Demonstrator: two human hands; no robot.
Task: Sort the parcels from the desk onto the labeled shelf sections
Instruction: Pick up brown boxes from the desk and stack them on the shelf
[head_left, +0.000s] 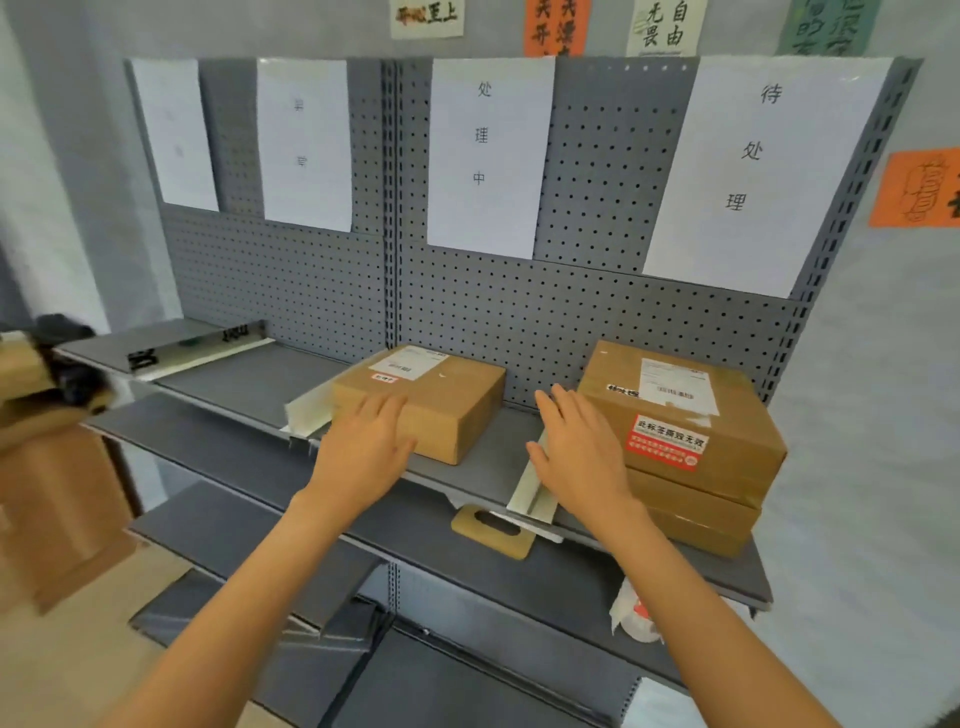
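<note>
Head view, shelf unit, one moment. Left hand (363, 447): fingers straight and spread, palm down, fingertips resting on the near top edge of a brown parcel (431, 402); nothing gripped. That parcel lies flat on the grey shelf (249, 379) just beyond the left hand, under the paper label (485, 156) reading 处理中. Right hand (576, 452): fingers straight and together, holding nothing, over a white divider (532, 488). Stacked parcels (691, 447): immediately right of the right hand, the top one bearing a red sticker (667, 442) and a white shipping slip, beneath the label (753, 171) reading 待处理. Whether the right hand touches the stack cannot be told. Second divider (306, 410): just left of the left hand.
</note>
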